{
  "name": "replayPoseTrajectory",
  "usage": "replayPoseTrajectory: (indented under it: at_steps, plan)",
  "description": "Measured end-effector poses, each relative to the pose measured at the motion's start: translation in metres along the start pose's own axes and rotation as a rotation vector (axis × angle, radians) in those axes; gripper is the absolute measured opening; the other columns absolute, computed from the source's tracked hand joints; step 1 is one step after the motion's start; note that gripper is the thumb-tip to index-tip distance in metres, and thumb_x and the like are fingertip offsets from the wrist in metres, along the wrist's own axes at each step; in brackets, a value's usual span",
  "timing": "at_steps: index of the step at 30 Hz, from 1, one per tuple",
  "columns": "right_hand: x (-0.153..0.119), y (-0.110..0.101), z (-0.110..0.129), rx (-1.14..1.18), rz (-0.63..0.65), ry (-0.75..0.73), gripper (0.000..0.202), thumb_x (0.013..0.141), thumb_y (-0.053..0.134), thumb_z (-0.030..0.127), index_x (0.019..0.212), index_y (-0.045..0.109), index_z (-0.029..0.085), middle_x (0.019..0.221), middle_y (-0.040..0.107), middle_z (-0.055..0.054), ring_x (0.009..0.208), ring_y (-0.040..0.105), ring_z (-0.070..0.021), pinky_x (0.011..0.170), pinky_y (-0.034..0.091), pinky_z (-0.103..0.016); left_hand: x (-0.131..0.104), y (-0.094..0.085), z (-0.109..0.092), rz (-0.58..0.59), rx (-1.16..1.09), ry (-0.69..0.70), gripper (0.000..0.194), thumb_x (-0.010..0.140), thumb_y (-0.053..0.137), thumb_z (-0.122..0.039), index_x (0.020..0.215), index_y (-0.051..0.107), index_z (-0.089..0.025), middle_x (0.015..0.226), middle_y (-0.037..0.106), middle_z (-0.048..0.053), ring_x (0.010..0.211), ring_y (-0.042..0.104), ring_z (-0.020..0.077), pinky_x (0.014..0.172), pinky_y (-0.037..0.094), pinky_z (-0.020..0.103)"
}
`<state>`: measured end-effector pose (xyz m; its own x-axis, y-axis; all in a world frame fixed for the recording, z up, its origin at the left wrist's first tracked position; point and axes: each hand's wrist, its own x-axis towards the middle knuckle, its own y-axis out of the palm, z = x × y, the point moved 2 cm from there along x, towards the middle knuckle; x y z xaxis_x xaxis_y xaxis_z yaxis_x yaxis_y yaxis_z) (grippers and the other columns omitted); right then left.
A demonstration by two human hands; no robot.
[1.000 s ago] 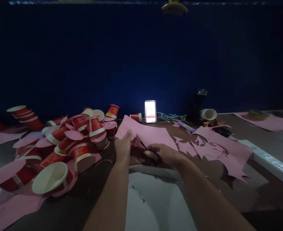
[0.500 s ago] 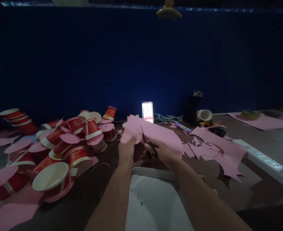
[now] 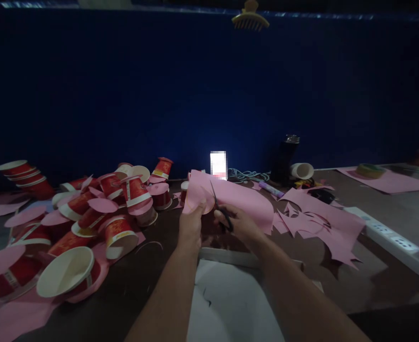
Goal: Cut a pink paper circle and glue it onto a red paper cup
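A sheet of pink paper (image 3: 247, 199) is held up over the table's middle. My left hand (image 3: 192, 221) pinches its left part, thumb on top, beside a curved cut edge. Dark-handled scissors (image 3: 224, 217) sit in my right hand (image 3: 240, 224), fingers closed round the handles. Their blades point up and away, across the sheet at the cut. Below my wrists lies a white box or tray (image 3: 227, 285) with a few dark marks inside.
Red paper cups (image 3: 136, 192) with pink discs lie heaped on the left. Pink paper scraps (image 3: 323, 221) and a white power strip (image 3: 384, 237) are on the right. A purple tube (image 3: 271, 189), a dark bottle (image 3: 284, 159) and a glowing screen (image 3: 218, 165) stand or lie at the back.
My left hand and the pink sheet have shifted slightly to the right. My right hand stays nearly in place, still holding the scissors at the cut. A cup at front left has tilted left.
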<state>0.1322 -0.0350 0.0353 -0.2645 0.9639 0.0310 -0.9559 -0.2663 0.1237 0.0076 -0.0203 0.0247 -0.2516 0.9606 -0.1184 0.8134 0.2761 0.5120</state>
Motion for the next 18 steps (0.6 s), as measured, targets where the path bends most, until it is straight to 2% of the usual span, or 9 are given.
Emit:
replayPoseTrajectory:
  at_steps: [4,8,18]
  plan:
    - [0.0008,-0.0013,-0.001,-0.013,-0.003,-0.01,0.042,0.067,0.071,0.047,0.098,0.065,0.019,0.07,0.058,0.002,0.064,0.052,-0.0103,0.061,0.043,-0.024,0.0021,-0.0004,-0.0009,-0.01,-0.031,-0.002,0.046,0.061,0.077,-0.03,0.102,0.065,-0.016,0.091,0.07,0.009,0.077,0.068,0.02,0.074,0.055,0.035]
    - [0.0018,-0.0026,-0.003,-0.023,0.015,-0.008,0.044,0.066,0.071,0.048,0.098,0.066,0.019,0.071,0.059,0.001,0.064,0.051,-0.0111,0.06,0.043,-0.024,0.0019,-0.0004,-0.0018,-0.009,-0.044,-0.056,0.046,0.06,0.077,-0.029,0.102,0.065,-0.015,0.084,0.07,0.008,0.074,0.067,0.0214,0.069,0.055,0.036]
    - [-0.0014,-0.0028,-0.0003,-0.022,0.033,0.034,0.05,0.065,0.072,0.05,0.103,0.065,0.018,0.072,0.059,0.0,0.063,0.051,-0.0121,0.058,0.043,-0.025,0.0002,-0.0005,-0.0091,-0.02,-0.057,-0.066,0.042,0.059,0.077,-0.025,0.097,0.066,-0.012,0.078,0.07,0.008,0.073,0.067,0.0213,0.069,0.055,0.035]
